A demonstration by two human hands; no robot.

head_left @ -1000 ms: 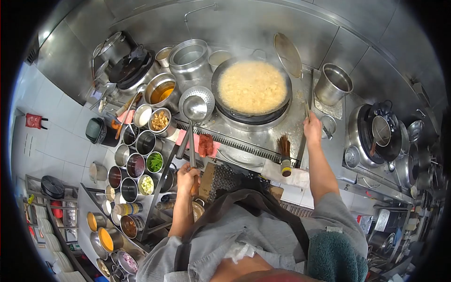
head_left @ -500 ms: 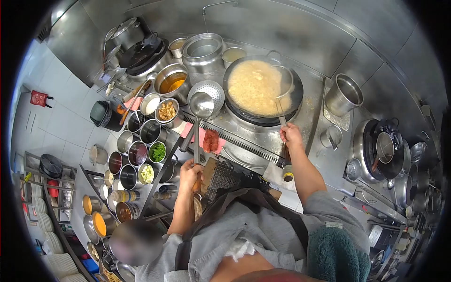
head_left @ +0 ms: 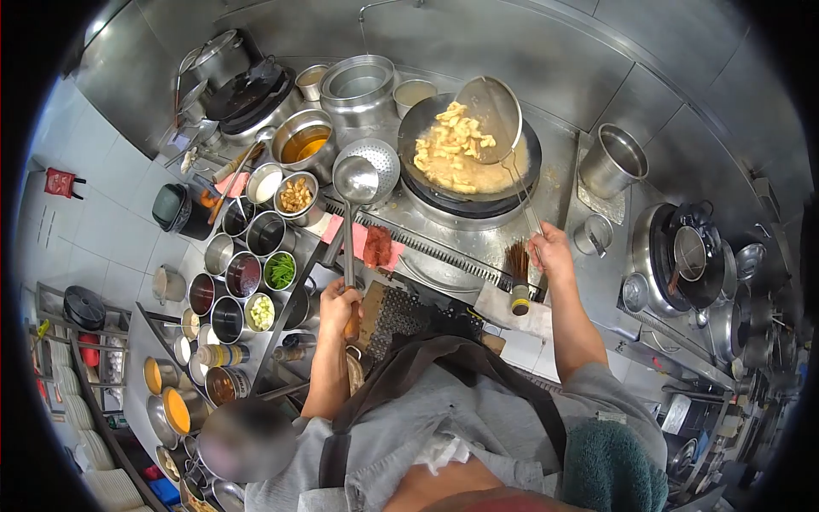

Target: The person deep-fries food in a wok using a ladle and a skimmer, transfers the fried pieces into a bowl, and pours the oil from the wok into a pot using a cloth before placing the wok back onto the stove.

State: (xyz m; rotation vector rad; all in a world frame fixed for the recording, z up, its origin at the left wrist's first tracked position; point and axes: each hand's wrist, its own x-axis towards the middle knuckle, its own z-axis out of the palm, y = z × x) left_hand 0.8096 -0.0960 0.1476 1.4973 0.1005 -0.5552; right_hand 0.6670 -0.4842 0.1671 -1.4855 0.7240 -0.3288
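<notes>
My right hand [head_left: 550, 249] is closed around the handle of a wire strainer [head_left: 499, 98]. The strainer is tilted up over a black wok [head_left: 531, 175], and pale yellow pieces of food [head_left: 456, 145] lie in and beside cloudy, bubbling liquid. My left hand [head_left: 339, 309] grips the wooden handle of a ladle [head_left: 356, 179]. The ladle's bowl is above a perforated skimmer [head_left: 389, 166], left of the wok. I cannot tell whether ladle and skimmer touch. A brush [head_left: 518, 273] with dark bristles lies near my right hand.
Several steel pots of ingredients stand at left, among them green vegetables [head_left: 279, 270] and brown pieces [head_left: 296, 195]. A pot of amber liquid [head_left: 307, 145] is behind them. At right are a tall pot [head_left: 612, 160] and a second wok [head_left: 721, 282]. Another person's head is at lower left.
The strainer has risen and tilted over the wok, its handle now steeper. Pale pieces show where foamy liquid filled the wok. The left hand still holds the ladle; the view has shifted slightly.
</notes>
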